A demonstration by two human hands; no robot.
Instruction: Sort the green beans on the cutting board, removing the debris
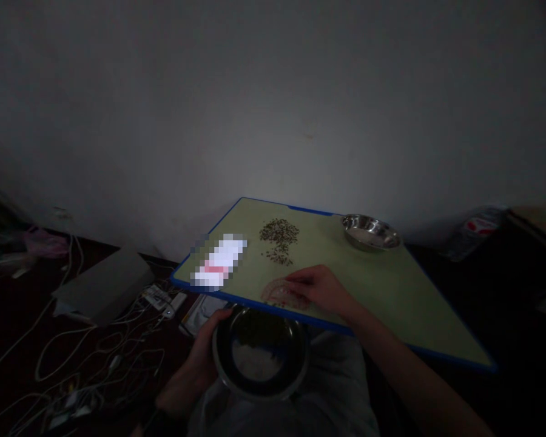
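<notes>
My left hand (209, 343) grips the rim of a steel bowl (222, 376) from the left, below the near edge of a pale green board (373, 291). Inside the bowl a dark green patch (261, 328) shows; I cannot tell whether it is grains or a reflection. On the board, my right hand (318, 288) pinches a see-through, pinkish, half-round plate (275, 291) that looks like a protractor, close to the edge above the bowl. A few small green grains (275, 305) lie by it. Farther back is a pile of dark, bean-like grains (278, 233).
A second steel bowl (370, 233) stands at the board's back right. A bright, blurred-out phone-like object (221, 261) lies on the left. Tangled cables (113, 364), power strips (159, 297) and a grey box (104, 288) are on the floor. A wall (273, 121) rises behind the board.
</notes>
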